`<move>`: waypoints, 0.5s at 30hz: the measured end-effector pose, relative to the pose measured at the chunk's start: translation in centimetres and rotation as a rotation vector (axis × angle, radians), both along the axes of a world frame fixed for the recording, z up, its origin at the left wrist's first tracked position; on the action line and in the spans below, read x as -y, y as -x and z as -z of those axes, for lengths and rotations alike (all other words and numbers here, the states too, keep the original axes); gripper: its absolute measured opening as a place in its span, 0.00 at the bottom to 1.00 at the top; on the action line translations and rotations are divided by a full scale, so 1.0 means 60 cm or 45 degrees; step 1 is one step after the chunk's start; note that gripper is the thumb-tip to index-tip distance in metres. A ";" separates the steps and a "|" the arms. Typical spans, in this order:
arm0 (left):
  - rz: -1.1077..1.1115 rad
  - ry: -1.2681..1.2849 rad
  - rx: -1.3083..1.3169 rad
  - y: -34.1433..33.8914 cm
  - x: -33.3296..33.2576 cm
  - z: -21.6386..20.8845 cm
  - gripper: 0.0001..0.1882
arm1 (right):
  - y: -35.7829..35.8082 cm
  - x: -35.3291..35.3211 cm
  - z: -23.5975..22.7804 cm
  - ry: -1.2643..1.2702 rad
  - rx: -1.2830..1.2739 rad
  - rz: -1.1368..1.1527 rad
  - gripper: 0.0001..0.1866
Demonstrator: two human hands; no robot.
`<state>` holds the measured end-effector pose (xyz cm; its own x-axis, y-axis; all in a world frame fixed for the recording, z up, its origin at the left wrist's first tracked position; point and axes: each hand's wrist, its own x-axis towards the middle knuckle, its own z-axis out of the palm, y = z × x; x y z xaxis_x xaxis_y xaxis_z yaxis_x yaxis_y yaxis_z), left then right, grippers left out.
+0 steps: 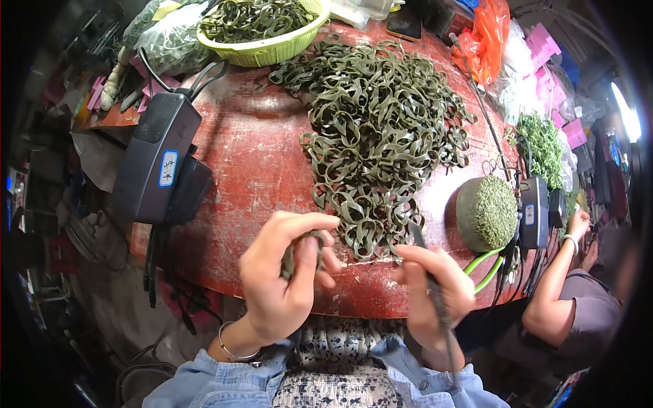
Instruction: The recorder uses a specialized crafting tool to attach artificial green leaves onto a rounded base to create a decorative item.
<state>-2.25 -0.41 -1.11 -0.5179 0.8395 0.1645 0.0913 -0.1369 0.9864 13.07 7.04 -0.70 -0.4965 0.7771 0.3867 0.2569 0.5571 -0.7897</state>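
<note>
My left hand [282, 272] is closed round a dark green loop [289, 262], mostly hidden by the fingers, just above the table's near edge. In my right hand [439, 285] is a slim dark tool [416, 234] with a flat, narrow tip pointing away from me. Its long thin shaft or cord runs back along my right forearm; its exact kind I cannot tell. Beyond both hands, a big heap of flat dark green loops [388, 115] spreads over the worn red table [255, 163]. The heap's near end lies between my hands, close to the tool's tip.
A yellow-green basket [269, 51] of similar loops stands at the far left. Dark boxes with cables flank the work area, left [153, 156] and right [534, 212]. At right are a round block [493, 212] covered in green bits, green handles [486, 268] and another person's arm [554, 292].
</note>
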 end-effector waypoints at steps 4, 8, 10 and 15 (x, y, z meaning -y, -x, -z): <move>0.277 0.038 0.941 0.013 -0.004 0.012 0.12 | 0.025 -0.004 0.027 -0.357 0.269 -0.088 0.12; 0.268 0.037 1.213 0.015 -0.009 0.013 0.12 | 0.037 0.002 0.025 -0.356 0.491 -0.055 0.14; 0.265 0.022 1.246 0.018 -0.004 0.020 0.11 | 0.040 0.004 0.025 -0.390 0.531 -0.031 0.13; 0.290 0.144 1.023 0.011 0.000 0.021 0.06 | 0.031 0.000 0.029 -0.254 0.390 -0.068 0.11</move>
